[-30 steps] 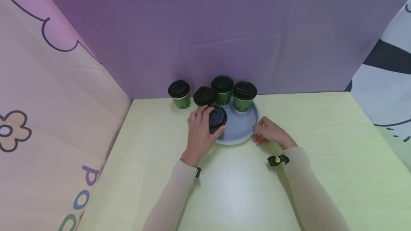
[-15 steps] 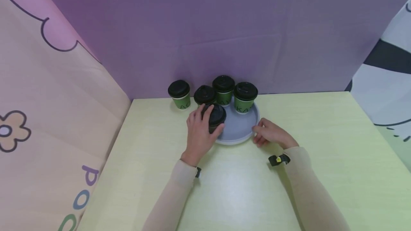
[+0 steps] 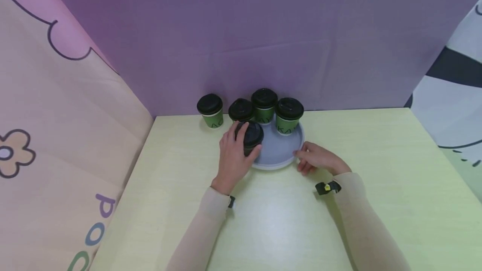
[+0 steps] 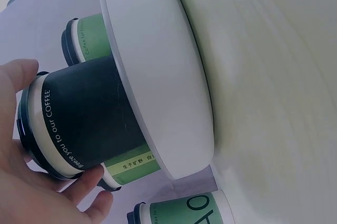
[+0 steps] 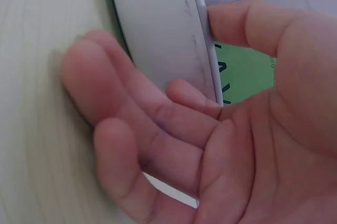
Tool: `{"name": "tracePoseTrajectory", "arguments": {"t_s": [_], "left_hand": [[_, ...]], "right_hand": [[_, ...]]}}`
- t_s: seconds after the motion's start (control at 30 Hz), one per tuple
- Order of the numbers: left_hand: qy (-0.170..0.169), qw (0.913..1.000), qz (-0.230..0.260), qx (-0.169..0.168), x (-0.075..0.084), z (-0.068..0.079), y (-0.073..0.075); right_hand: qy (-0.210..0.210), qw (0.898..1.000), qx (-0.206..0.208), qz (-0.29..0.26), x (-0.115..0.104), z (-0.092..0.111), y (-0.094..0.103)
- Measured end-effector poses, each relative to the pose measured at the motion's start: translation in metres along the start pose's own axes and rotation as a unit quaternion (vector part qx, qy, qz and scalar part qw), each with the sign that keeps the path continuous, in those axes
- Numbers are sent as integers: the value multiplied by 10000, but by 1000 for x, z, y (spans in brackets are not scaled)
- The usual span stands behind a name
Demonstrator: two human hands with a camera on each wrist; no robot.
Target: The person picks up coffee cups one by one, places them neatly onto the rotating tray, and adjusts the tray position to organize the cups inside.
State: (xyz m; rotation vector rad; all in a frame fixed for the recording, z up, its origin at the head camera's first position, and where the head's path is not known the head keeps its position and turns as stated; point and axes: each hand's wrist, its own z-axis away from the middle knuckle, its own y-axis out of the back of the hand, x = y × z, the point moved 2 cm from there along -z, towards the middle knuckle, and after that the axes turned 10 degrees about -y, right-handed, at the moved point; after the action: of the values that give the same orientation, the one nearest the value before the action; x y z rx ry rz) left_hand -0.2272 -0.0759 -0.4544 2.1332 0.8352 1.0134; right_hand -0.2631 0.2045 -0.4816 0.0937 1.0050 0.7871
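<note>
My left hand (image 3: 232,154) grips a dark coffee cup (image 4: 87,113) by its upper part, around the black lid (image 3: 254,134). This cup stands at the near left of a round, pale grey tray (image 3: 280,152). At the tray's near right, my right hand (image 3: 318,158) pinches the rim, thumb (image 5: 231,21) on top and other fingers curled by the outer wall (image 5: 158,19). Three green cups with black lids share the tray: one at back left (image 3: 241,110), one at the back (image 3: 264,99), one at back right (image 3: 288,112).
Another green lidded cup (image 3: 211,110) stands off the tray to the left, on the pale wooden table (image 3: 271,221). A purple cloth wall (image 3: 244,41) rises right behind the cups. Printed cloths hang at the left (image 3: 67,116) and right (image 3: 455,108).
The three green cups on the tray have shifted slightly right, while the dark cup has moved slightly left with my left hand around it. My right hand has lowered a little along the rim.
</note>
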Motion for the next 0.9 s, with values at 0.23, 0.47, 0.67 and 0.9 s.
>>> {"name": "tracePoseTrajectory", "arguments": {"t_s": [0.23,0.47,0.67,0.9], "left_hand": [[41,9999,64,108,-2,1,1],[100,9990,278,348,-8,-1,8],[106,9952,483,845,-20,-3,23],[291,9899,549,1275,-44,-2,39]], "right_hand": [[-20,9997,-159,167,-2,2,0],[-3,9997,-96,241,0,0,5],[64,9928,1191,103,3,-5,15],[86,9846,1594,-713,12,-17,10]]}}
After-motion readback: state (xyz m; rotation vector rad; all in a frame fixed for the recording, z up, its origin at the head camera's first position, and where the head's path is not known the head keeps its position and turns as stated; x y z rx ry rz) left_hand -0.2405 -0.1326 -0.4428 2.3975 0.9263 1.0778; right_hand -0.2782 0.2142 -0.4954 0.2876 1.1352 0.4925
